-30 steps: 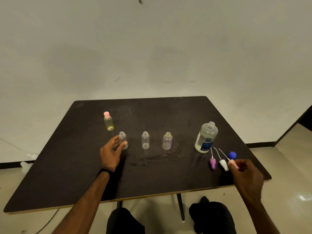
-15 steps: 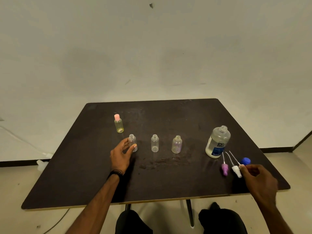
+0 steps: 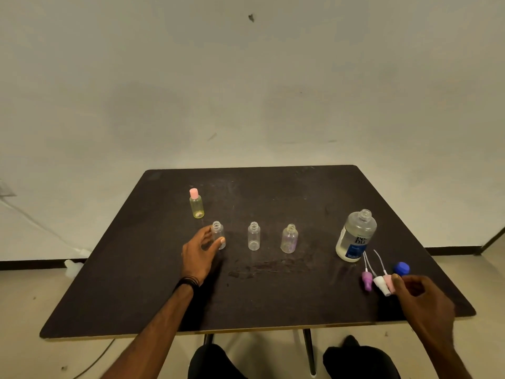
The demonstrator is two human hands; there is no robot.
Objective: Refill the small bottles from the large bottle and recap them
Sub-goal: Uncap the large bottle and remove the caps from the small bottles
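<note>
Three small clear uncapped bottles stand in a row on the dark table point(image 3: 273, 302). My left hand point(image 3: 199, 255) curls thumb and fingers round the leftmost small bottle point(image 3: 218, 231). The middle small bottle point(image 3: 254, 236) and a purple-tinted small bottle point(image 3: 289, 239) stand free. The large bottle point(image 3: 356, 236) stands uncapped at the right, its blue cap point(image 3: 401, 268) lying nearby. In front of it lie a purple spray cap point(image 3: 366, 280), a white spray cap point(image 3: 381, 285) and a pink spray cap point(image 3: 388, 281). My right hand point(image 3: 422, 299) pinches the pink one with thumb and fingertips.
A yellowish small bottle with a pink cap point(image 3: 196, 204) stands behind the row at the left. The table's front edge is close to my right hand. A wall rises behind the table. A cable and plug lie on the floor at left.
My head has shifted, so the whole scene slid right and down in view. Both hands stay where they were, left at the leftmost bottle, right at the pink spray cap.
</note>
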